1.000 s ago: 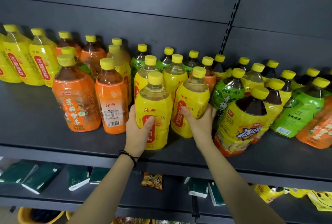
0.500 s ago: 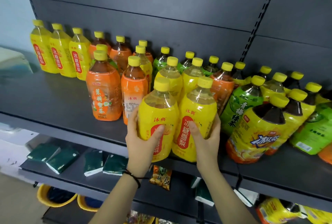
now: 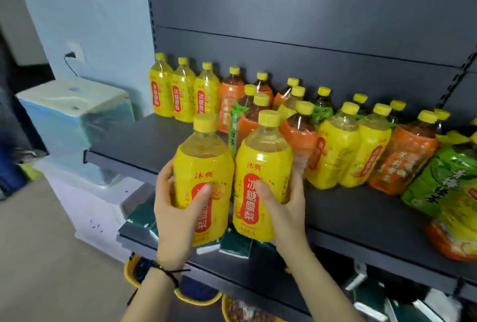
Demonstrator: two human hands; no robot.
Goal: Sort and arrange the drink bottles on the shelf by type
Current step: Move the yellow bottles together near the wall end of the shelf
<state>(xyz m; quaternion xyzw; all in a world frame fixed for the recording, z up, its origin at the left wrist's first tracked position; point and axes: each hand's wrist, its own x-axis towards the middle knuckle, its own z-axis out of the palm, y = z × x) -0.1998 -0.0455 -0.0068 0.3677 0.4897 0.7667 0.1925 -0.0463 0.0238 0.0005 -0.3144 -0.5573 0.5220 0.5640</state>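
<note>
While each hand grips one, two yellow pear-drink bottles stand upright side by side in the air, just in front of the front edge of the shelf (image 3: pixel 348 208), with their bases off its board. The left hand (image 3: pixel 175 208) wraps the left bottle (image 3: pixel 204 167), thumb laid across the red label and fingers round the far side. The right hand (image 3: pixel 284 205) clasps the right bottle (image 3: pixel 263 164) in the same way. The two bottles nearly touch at their widest part.

At eleven o'clock from the pair, three matching yellow bottles (image 3: pixel 180 92) stand in a row against the back panel at the shelf's left end. From twelve to one o'clock, orange bottles (image 3: pixel 299 136) and green ones crowd together. At two o'clock stand two more yellow bottles (image 3: pixel 335 151), and a green bottle (image 3: pixel 444 182) leans at three o'clock.

A dark cord (image 3: pixel 165 270) circles the left wrist. At six o'clock, dark green packs (image 3: pixel 235 244) lie on a lower shelf. A yellow basket (image 3: pixel 196 298) sits at seven o'clock and a white-and-blue box (image 3: pixel 74 115) at ten.
</note>
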